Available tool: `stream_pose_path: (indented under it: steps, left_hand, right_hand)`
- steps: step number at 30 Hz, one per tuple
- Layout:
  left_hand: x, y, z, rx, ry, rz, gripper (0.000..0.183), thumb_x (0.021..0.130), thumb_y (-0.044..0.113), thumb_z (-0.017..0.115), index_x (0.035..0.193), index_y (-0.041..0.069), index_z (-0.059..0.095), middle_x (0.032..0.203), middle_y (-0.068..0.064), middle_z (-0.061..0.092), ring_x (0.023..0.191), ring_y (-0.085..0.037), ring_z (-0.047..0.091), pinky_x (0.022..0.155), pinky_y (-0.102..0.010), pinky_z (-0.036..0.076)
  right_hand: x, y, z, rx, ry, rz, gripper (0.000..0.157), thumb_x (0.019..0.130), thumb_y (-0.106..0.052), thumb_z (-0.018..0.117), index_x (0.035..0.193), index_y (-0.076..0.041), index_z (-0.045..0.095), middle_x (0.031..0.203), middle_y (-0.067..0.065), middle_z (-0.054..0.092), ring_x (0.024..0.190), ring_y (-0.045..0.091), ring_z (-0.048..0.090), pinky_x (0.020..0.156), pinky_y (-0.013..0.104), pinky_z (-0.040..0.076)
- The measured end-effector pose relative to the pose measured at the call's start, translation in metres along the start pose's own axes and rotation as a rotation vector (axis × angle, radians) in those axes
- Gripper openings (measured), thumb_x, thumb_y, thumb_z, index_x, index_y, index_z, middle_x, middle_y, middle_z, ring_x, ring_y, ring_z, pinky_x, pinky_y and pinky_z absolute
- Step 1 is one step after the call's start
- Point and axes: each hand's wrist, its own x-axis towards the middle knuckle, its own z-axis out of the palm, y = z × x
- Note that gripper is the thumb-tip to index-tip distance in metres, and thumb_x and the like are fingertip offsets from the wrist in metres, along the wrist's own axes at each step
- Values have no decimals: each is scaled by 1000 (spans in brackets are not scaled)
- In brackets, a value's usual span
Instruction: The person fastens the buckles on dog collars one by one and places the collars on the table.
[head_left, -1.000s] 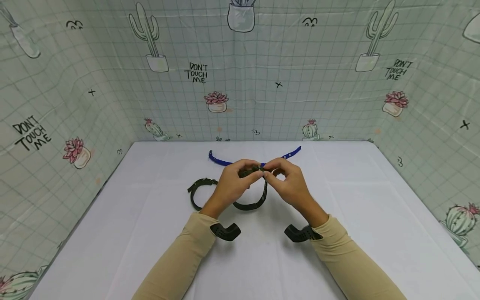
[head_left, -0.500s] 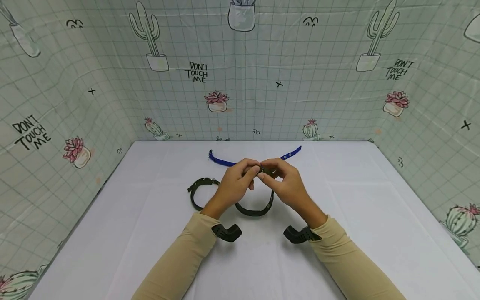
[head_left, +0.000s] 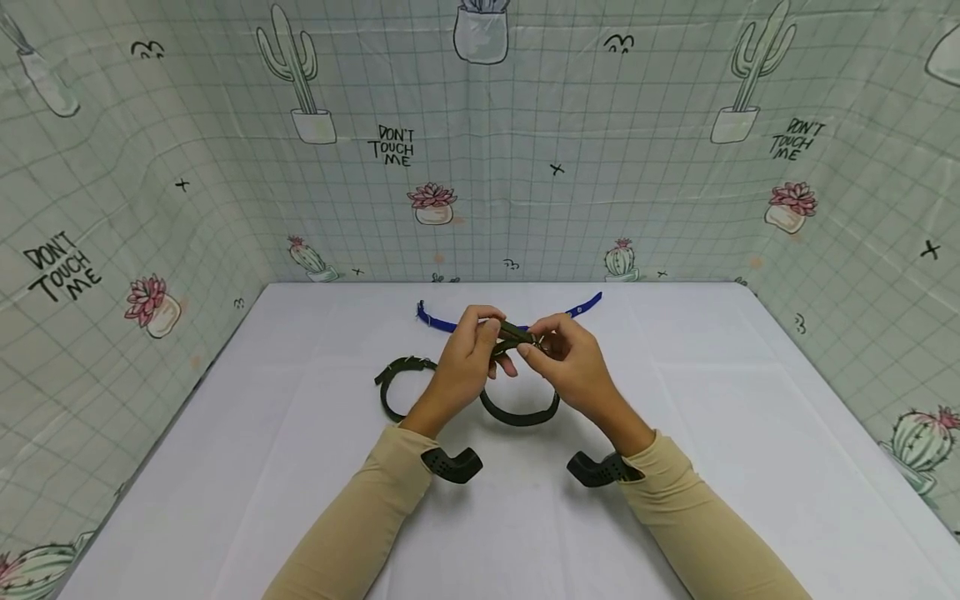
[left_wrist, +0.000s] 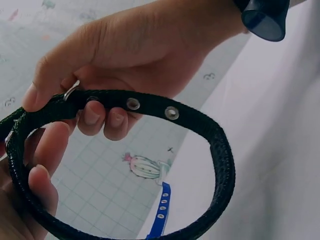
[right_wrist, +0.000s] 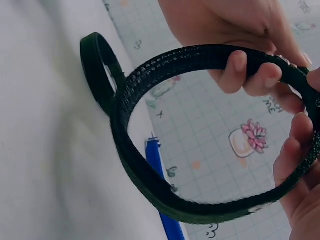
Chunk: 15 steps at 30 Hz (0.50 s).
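Observation:
A dark green webbing collar (head_left: 519, 419) with metal eyelets is bent into a loop between both hands above the table. Left of the loop, my left hand (head_left: 467, 354) pinches the strap near its overlapping end. My right hand (head_left: 573, 358) holds the other side by the metal buckle (left_wrist: 72, 91), thumb and index finger on the strap. In the left wrist view, the eyelets run along the band beyond the right fingers. The fingers partly hide the overlapped part.
A second dark green collar (head_left: 386, 398) lies looped on the white table (head_left: 525, 533), left of the hands. Behind the hands lies a blue collar (head_left: 442, 324) with eyelets, partly hidden. A patterned cloth backdrop (head_left: 495, 225) surrounds the table.
The held loop has shifted slightly right, and more strap now shows between the hands. My left fingers have moved back a little from the right hand. The other collars stay put.

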Motion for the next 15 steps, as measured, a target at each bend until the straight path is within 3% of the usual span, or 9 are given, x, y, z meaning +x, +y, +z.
stream_pose_path:
  steps: [4, 10, 15]
  left_hand:
    - [0, 0, -1, -77, 42, 35, 33, 111, 30, 32, 129, 5, 41, 103, -16, 61, 71, -25, 69, 56, -30, 51]
    - [0, -1, -1, -133, 92, 63, 36, 111, 32, 30, 130, 4, 39, 104, -19, 62, 84, -27, 68, 60, -34, 56]
    - [0, -2, 0, -152, 107, 60, 38, 111, 34, 30, 131, 2, 38, 107, -19, 67, 91, -28, 67, 62, -37, 57]
  right_hand:
    - [0, 2, 0, 49, 9, 35, 19, 91, 7, 67, 107, 8, 57, 88, 16, 60, 59, 11, 51, 53, 24, 45]
    - [0, 23, 1, 112, 36, 75, 21, 92, 2, 69, 110, 4, 56, 80, 16, 58, 58, 13, 52, 51, 24, 43]
    - [0, 26, 1, 129, 38, 57, 22, 94, -4, 69, 115, 1, 61, 86, 14, 61, 61, 15, 52, 52, 24, 43]
